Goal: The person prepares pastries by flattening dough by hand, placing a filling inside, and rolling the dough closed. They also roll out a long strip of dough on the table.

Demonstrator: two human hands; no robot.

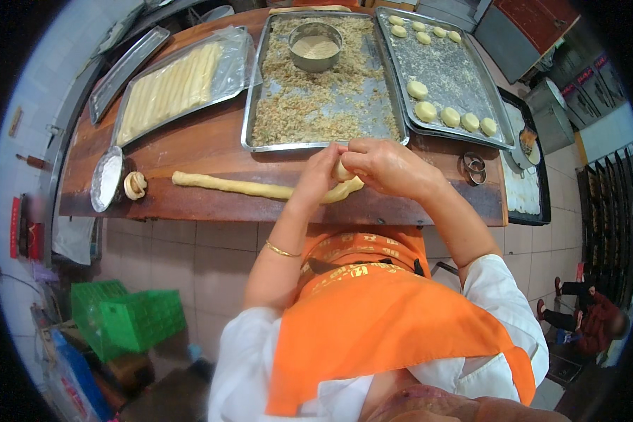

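Orange apron [394, 320] up front; left hand [321, 172] and right hand [390, 167] grip one dough piece [342, 171] (steadier with two, I guess).

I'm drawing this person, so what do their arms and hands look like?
Each arm has a loose white sleeve, the left one and the right one, with the forearm bare below. A thin gold bangle circles the left arm. The left grip and right grip are gloveless hands.

There are two hands [392, 167], four silver trays [128, 74] and eleven tray-laid dough rounds [450, 117].
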